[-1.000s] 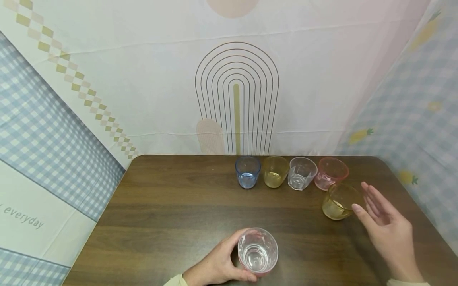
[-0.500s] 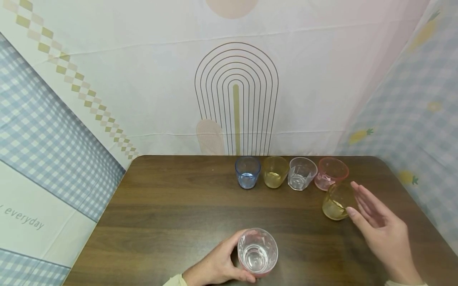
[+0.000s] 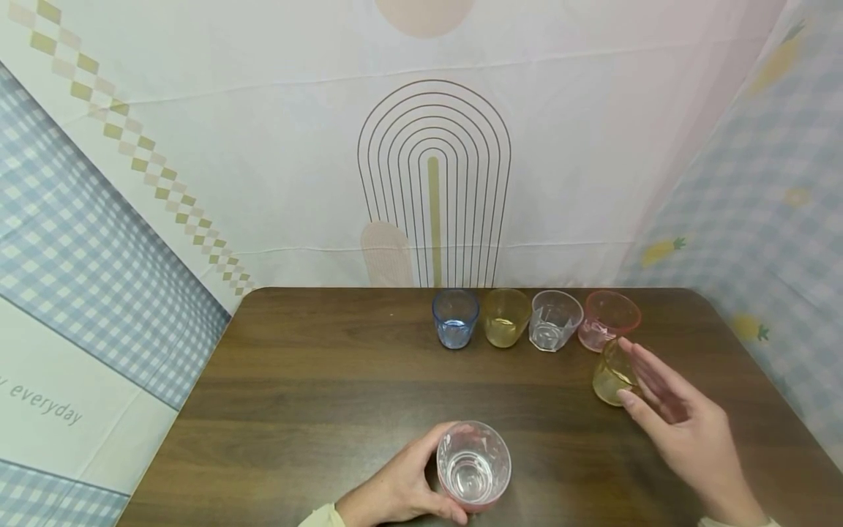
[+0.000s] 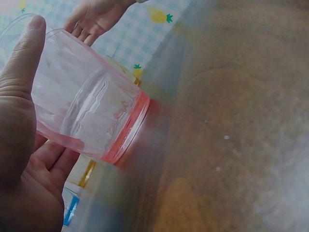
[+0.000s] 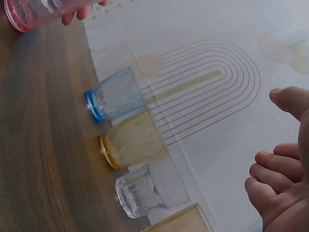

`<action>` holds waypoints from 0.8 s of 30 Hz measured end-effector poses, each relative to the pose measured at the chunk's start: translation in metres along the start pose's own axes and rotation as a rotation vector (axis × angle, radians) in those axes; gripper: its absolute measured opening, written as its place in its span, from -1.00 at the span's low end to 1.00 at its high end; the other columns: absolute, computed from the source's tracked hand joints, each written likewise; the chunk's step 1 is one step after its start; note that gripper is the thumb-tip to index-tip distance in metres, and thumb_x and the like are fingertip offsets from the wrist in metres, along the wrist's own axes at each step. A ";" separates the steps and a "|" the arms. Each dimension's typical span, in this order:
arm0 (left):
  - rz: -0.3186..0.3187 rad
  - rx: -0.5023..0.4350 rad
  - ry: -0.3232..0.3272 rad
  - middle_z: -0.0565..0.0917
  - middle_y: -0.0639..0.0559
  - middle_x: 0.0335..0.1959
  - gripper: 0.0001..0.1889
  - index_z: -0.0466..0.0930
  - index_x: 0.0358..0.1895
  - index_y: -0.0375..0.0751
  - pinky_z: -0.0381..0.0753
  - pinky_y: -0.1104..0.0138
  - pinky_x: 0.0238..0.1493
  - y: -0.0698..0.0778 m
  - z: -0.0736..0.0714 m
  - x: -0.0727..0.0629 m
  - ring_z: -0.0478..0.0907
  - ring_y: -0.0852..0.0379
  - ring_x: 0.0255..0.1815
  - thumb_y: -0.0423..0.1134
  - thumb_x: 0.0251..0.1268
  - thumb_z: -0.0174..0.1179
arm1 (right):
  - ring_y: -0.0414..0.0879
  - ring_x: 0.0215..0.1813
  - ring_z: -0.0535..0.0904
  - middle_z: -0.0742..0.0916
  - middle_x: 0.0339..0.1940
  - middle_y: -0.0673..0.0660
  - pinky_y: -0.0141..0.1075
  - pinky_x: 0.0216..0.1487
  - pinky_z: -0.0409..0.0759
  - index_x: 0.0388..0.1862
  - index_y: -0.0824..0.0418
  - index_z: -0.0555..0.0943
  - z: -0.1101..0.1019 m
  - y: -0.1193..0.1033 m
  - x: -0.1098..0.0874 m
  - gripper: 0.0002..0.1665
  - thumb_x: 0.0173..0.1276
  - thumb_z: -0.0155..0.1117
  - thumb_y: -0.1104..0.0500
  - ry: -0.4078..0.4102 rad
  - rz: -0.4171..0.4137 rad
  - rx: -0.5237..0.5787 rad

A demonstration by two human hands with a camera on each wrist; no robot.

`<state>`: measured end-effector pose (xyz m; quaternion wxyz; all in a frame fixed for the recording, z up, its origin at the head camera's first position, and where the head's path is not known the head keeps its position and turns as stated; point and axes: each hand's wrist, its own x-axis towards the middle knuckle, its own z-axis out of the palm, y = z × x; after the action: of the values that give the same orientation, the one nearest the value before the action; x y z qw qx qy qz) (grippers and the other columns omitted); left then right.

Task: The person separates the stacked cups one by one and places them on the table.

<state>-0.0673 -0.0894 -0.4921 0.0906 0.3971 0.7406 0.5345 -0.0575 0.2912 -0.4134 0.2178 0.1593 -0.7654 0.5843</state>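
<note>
My left hand [image 3: 408,479] grips a drinking glass [image 3: 473,472], clear at the rim and pink at the base, near the table's front. The left wrist view shows the thumb [image 4: 21,63] along its side and other fingers beneath it. Whether this is one glass or two nested, I cannot tell. On the right, my right hand [image 3: 688,435] reaches beside a yellow glass [image 3: 609,380], fingers extended and thumb apart, partly covering its right side. Contact with that glass is unclear. In the right wrist view, the yellow glass [image 5: 186,222] shows only at the bottom edge.
Along the back of the brown wooden table [image 3: 296,395] stands a row of upright glasses: blue [image 3: 456,322], yellow [image 3: 506,322], clear [image 3: 555,322] and pink [image 3: 609,315]. The front yellow glass stands just before the pink one. A patterned cloth [image 3: 296,183] hangs behind.
My right hand has moved left toward the front yellow glass and now overlaps more of it. The left hand and its glass have stayed nearly in place.
</note>
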 end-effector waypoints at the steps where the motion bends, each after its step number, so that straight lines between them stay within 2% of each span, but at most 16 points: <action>1: 0.003 0.009 0.001 0.61 0.01 0.47 0.18 0.32 0.60 -0.02 0.53 0.24 0.55 0.000 0.000 0.000 0.58 0.17 0.43 -0.37 -0.23 0.77 | -0.27 0.53 0.56 0.60 0.58 0.15 -0.51 0.39 0.54 0.56 0.53 0.39 0.001 0.000 0.000 -0.16 0.28 0.25 0.76 -0.010 -0.004 -0.011; 3: 0.005 0.026 0.002 0.61 -0.01 0.47 0.18 0.31 0.60 -0.03 0.54 0.23 0.54 0.001 0.000 0.000 0.58 0.15 0.43 -0.35 -0.24 0.78 | -0.28 0.54 0.55 0.59 0.59 0.16 -0.54 0.39 0.53 0.56 0.51 0.39 0.004 -0.002 0.001 -0.15 0.27 0.26 0.76 -0.031 -0.018 -0.046; 5: -0.024 0.011 -0.005 0.60 0.02 0.49 0.18 0.31 0.60 0.01 0.51 0.24 0.57 0.003 -0.001 0.000 0.57 0.15 0.45 -0.33 -0.22 0.78 | -0.29 0.55 0.54 0.58 0.60 0.17 -0.56 0.40 0.52 0.57 0.49 0.40 0.006 -0.004 0.001 -0.13 0.27 0.28 0.75 -0.049 -0.024 -0.087; 10: -0.133 -0.058 -0.028 0.57 0.12 0.51 0.13 0.30 0.59 0.19 0.42 0.25 0.63 0.007 0.000 0.001 0.54 0.17 0.47 -0.26 -0.12 0.78 | -0.33 0.55 0.52 0.56 0.61 0.20 -0.60 0.38 0.52 0.58 0.44 0.41 0.013 -0.008 0.000 -0.12 0.27 0.32 0.72 -0.087 -0.019 -0.167; 17: -0.104 -0.013 -0.013 0.57 0.11 0.50 0.10 0.30 0.59 0.15 0.48 0.24 0.59 0.005 0.002 0.000 0.55 0.17 0.45 -0.20 -0.06 0.77 | -0.32 0.55 0.52 0.57 0.59 0.27 -0.59 0.40 0.53 0.60 0.37 0.42 0.024 -0.009 -0.001 -0.09 0.26 0.38 0.68 -0.162 -0.002 -0.171; 24: -0.152 -0.076 -0.025 0.54 0.12 0.52 0.09 0.30 0.59 0.23 0.39 0.24 0.65 0.005 0.003 0.000 0.52 0.14 0.49 -0.25 -0.05 0.76 | -0.28 0.58 0.51 0.57 0.55 0.38 -0.55 0.45 0.51 0.57 0.45 0.42 0.037 -0.005 -0.001 -0.08 0.20 0.39 0.70 -0.228 -0.100 -0.112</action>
<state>-0.0635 -0.0871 -0.4891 0.1552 0.3429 0.7466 0.5486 -0.0595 0.2541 -0.4177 0.1669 0.2503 -0.8077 0.5070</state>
